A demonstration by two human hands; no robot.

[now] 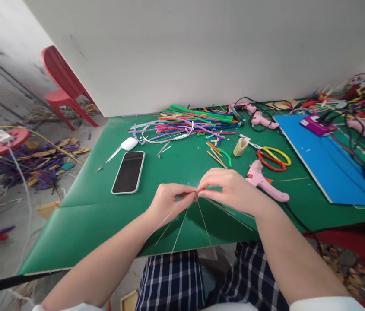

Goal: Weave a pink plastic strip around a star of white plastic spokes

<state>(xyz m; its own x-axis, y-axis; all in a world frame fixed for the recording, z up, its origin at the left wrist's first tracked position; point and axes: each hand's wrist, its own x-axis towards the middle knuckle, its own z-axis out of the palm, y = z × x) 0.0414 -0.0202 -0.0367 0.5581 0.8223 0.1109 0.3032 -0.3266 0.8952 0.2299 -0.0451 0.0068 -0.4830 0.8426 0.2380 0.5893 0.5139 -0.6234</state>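
Note:
My left hand (171, 199) and my right hand (229, 186) meet above the front half of the green table, thumb and fingertips pinched together. Several thin whitish strands (180, 230) fan out downward from the pinch toward the table's front edge. A small brownish bit shows between the fingertips, too small to name. Close beyond my right hand lies a pink glue gun (268, 185). Scissors (274, 159) with red and yellow handles rest behind it, beside a short cream-coloured tube (241, 147). To the left of my hands a phone (128, 172) lies flat, its screen dark.
A heap of coloured pipe cleaners (188, 122) lies at the back of the green table (85, 224), against a white panel (201, 52). On the right are a blue board (318, 164), a purple power strip (317, 126) and tangled cables. A red chair (64, 86) stands at left.

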